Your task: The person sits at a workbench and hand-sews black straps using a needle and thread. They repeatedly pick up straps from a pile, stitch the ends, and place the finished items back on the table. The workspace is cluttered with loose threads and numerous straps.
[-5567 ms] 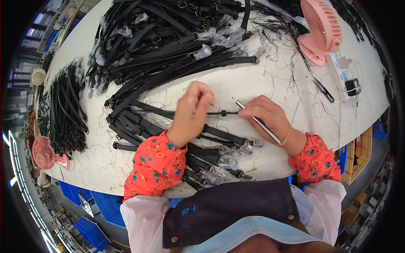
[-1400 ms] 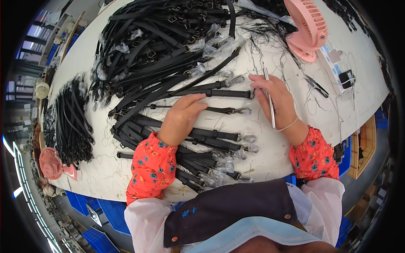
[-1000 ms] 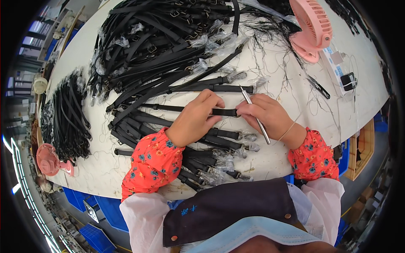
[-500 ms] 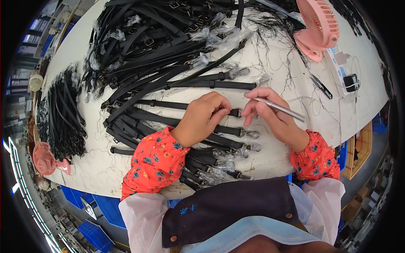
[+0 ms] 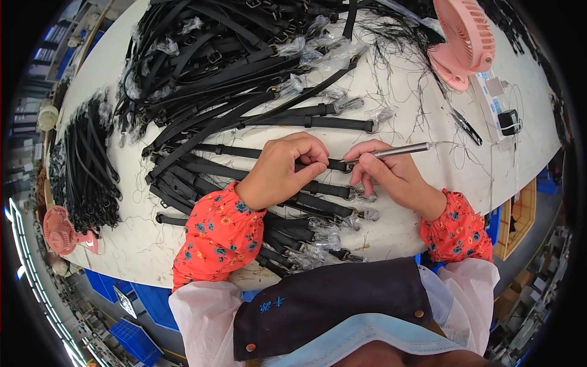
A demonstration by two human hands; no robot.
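Across the middle of the table runs a black strap [image 5: 244, 152] with a metal ring at its right end. My left hand [image 5: 284, 166] is closed on it just short of that end, thumb and fingers pinching. A slim silver pen-shaped tool [image 5: 403, 150] with a thin cord at its rear is held in my right hand [image 5: 388, 174]. Its tip points left, close to the strap's ring end; whether it touches is too small to tell. More black straps [image 5: 330, 189] lie fanned out below, several with clear plastic wrap on their metal ends.
A large heap of black straps [image 5: 214, 55] covers the table's far side, with another bundle [image 5: 92, 165] at the left. A pink fan [image 5: 465, 37], a power strip [image 5: 489, 101] and black snips [image 5: 466, 126] are at right. Loose black threads [image 5: 397, 49] litter the white tabletop [image 5: 513, 61].
The pen-shaped tool has swung round in my right hand: its rear has risen and its tip has dropped left toward the strap's end. My left hand has shifted slightly left, holding the strap.
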